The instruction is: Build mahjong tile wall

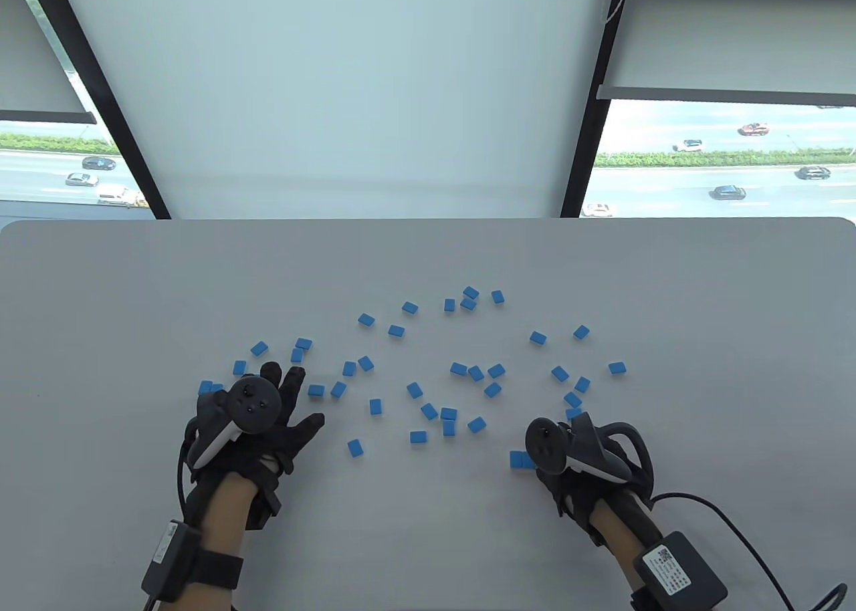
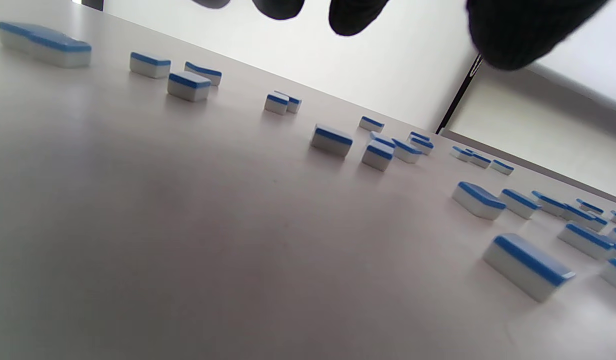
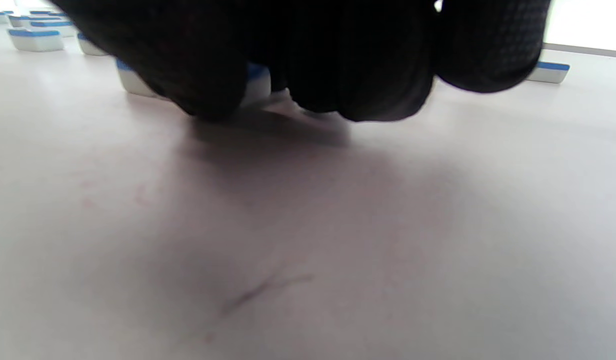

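Many blue-backed, white-bodied mahjong tiles [image 1: 458,369] lie scattered flat across the grey table [image 1: 134,290]. My left hand [image 1: 294,402] hovers palm down at the left of the scatter with fingers spread and holds nothing. In the left wrist view its fingertips [image 2: 355,15] hang above the table. Two tiles set side by side [image 1: 210,388] lie just left of it; they also show in the left wrist view [image 2: 43,45]. My right hand [image 1: 543,462] is curled on the table at the lower right and pinches a tile [image 3: 257,82] of a short pair [image 1: 521,460].
Loose tiles [image 1: 573,399] lie close beyond the right hand, and others [image 1: 315,390] sit by the left fingertips. A farther cluster [image 1: 468,298] lies mid-table. Glove cables [image 1: 729,524] trail off at the lower right.
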`<state>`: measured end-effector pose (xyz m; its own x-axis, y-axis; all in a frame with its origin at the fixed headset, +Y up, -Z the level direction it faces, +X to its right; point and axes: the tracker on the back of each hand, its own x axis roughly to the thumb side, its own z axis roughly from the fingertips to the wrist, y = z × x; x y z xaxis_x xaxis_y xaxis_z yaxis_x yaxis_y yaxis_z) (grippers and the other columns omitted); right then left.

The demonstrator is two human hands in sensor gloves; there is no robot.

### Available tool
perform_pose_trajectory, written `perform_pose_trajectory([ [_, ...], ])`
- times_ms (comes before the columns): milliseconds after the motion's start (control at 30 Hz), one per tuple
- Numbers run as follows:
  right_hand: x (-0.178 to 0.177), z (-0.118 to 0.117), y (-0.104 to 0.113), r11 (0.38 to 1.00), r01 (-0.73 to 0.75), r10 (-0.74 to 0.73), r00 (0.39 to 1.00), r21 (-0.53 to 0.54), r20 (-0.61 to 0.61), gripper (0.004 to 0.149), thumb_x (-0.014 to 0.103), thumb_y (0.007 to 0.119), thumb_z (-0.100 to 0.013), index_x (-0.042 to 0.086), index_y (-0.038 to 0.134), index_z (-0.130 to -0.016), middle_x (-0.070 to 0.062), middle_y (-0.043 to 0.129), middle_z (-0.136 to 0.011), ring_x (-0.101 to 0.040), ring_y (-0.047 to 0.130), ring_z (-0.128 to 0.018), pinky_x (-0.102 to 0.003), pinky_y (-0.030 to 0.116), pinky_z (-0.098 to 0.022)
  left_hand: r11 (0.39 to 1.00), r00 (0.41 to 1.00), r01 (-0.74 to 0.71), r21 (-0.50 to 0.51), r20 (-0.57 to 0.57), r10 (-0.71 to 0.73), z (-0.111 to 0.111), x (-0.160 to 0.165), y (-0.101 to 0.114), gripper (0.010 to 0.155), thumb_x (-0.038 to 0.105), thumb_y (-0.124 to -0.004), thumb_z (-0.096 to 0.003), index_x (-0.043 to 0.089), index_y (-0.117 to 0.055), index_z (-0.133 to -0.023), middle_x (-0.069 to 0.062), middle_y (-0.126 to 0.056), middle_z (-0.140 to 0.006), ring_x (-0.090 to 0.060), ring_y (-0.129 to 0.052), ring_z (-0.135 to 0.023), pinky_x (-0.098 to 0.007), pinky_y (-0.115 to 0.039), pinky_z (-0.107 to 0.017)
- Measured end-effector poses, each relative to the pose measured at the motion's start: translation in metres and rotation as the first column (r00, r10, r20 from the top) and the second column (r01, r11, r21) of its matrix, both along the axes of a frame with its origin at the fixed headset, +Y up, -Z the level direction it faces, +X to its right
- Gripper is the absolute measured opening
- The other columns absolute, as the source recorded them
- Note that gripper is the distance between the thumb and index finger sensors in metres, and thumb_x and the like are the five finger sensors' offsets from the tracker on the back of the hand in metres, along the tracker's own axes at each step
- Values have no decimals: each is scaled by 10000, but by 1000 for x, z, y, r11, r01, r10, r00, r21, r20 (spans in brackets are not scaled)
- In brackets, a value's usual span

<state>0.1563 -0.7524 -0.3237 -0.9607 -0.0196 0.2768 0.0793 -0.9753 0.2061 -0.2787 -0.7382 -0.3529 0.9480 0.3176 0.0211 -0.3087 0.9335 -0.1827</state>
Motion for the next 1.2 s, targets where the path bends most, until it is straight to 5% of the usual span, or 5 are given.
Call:
perform_pose_trajectory([
  [133, 6, -1, 9, 998, 60, -61, 998, 21, 14, 619, 424, 873, -407, 220, 653, -949, -50, 796, -823, -253, 920, -519, -465, 810, -448, 1000, 1000, 1, -2, -2, -1, 0, 0, 0, 839, 700, -665, -413, 347, -403, -1127, -44, -311, -1210, -480, -304, -1076, -745, -229, -667],
  [400, 35, -5, 38, 947, 198, -221, 973, 254, 66, 596, 406, 863, -413, 221, 657, -940, -53, 782, -852, -266, 921, -546, -476, 805, -462, 1000, 1000, 1, -8, -9, -1, 0, 0, 1, 839, 698, -667, -413, 344, -404, -1127, -45, -312, -1209, -481, -303, -1075, -746, -227, -666],
  [567, 49, -12, 39, 925, 213, -253, 963, 314, 91, 599, 385, 864, -416, 232, 639, -949, -58, 725, -912, -278, 901, -594, -486, 788, -486, 1000, 1000, 3, -10, -8, -3, 0, 1, 1, 838, 700, -665, -413, 348, -402, -1127, -44, -311, -1210, -481, -303, -1075, -745, -227, -667],
  [967, 53, -32, -2, 987, 110, -124, 985, 116, 120, 597, 315, 868, -438, 367, 612, -974, -40, 583, -1038, -316, 846, -688, -503, 746, -528, 1000, 1000, 6, -10, -4, -6, 1, 2, 1, 838, 700, -664, -414, 346, -400, -1127, -47, -310, -1209, -481, -304, -1075, -746, -228, -666],
  [1200, 49, -32, -5, 994, 55, -67, 989, 98, 128, 565, 314, 860, -445, 385, 641, -961, -70, 582, -1026, -315, 836, -682, -502, 739, -528, 1000, 1000, -2, -5, -5, 2, 1, 1, 2, 838, 698, -665, -414, 346, -401, -1127, -46, -310, -1210, -482, -304, -1074, -746, -227, -666],
])
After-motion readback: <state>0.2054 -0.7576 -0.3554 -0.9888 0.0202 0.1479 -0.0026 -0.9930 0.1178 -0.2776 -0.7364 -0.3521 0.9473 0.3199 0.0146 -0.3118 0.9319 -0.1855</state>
